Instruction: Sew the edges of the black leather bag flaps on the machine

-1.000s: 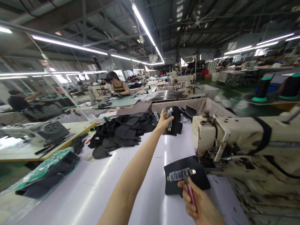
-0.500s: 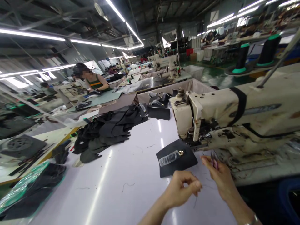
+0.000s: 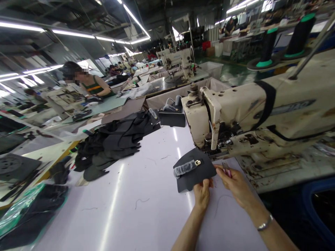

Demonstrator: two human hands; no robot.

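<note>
A dark panel [image 3: 193,179] with a plastic-wrapped strap [image 3: 184,168] and a gold buckle [image 3: 198,162] lies in front of the sewing machine's needle area. My left hand [image 3: 202,193] pinches the panel's near edge between thumb and fingers. At the panel's right corner, my right hand [image 3: 231,181] is closed around small pink-handled snips [image 3: 227,171], its fingertips at the corner. A loose thread lies on the white table between my wrists.
The cream sewing machine [image 3: 243,104] stands at the right, with black thread cones [image 3: 268,47] above. Dark cut pieces [image 3: 112,139] are heaped at the left, and more strapped panels [image 3: 172,119] lie behind. A person [image 3: 91,83] sits further back.
My left hand has moved up to the panel and taken its near edge. My right hand has moved left to the panel's corner with the snips. The view has shifted slightly.
</note>
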